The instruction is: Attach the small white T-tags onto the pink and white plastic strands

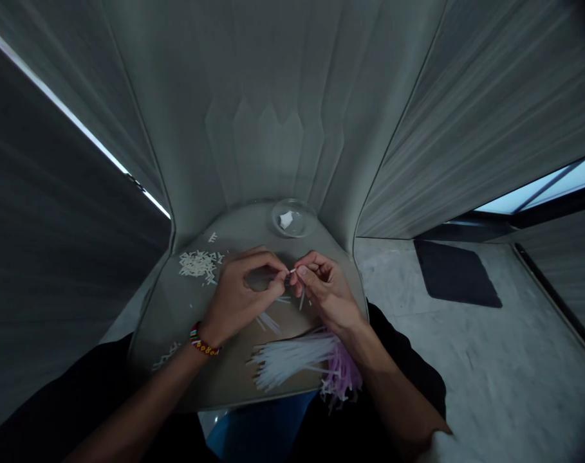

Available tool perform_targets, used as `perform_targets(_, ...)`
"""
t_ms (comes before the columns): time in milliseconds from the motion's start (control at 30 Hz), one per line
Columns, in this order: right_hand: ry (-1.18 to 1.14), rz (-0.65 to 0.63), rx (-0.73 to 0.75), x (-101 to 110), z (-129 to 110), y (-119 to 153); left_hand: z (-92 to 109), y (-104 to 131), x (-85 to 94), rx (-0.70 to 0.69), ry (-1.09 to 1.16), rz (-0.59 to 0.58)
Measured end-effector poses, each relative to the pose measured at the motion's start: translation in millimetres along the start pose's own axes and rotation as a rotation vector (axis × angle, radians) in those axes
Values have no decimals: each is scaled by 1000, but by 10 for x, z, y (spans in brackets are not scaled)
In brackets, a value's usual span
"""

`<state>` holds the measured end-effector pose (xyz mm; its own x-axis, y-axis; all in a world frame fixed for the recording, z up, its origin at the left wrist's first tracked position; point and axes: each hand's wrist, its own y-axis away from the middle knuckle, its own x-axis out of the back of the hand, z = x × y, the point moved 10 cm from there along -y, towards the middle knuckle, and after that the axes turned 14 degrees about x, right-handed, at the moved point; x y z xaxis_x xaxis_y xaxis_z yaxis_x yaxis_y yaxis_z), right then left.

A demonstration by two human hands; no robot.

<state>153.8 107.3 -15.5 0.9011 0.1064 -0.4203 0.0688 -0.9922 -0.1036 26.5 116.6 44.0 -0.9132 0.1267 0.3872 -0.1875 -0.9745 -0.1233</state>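
White piece (293,271), pinched by left fingers (278,275) and right fingers (309,275), patterned left-wrist bracelet (205,344)

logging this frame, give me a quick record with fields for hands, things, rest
left hand: fingertips meeting the right hand's at a small white piece
right hand: pinching; a thin white strip hangs below its fingers
things: pile of short pale pieces, bundle of long white strips, purple strips
rest: clear round dish with a white scrap, chair seat, dark mat
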Motion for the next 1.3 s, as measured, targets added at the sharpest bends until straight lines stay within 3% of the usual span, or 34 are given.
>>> perform_targets(533,46,3,7,14,2,3,-19,-8,14,0,-25,20)
perform_targets(800,-29,68,14,74,-5,-1,-115,-23,73,53,89,54)
perform_targets(1300,-20,50,22,56,-11,5,26,-11,31,-19,76,-4)
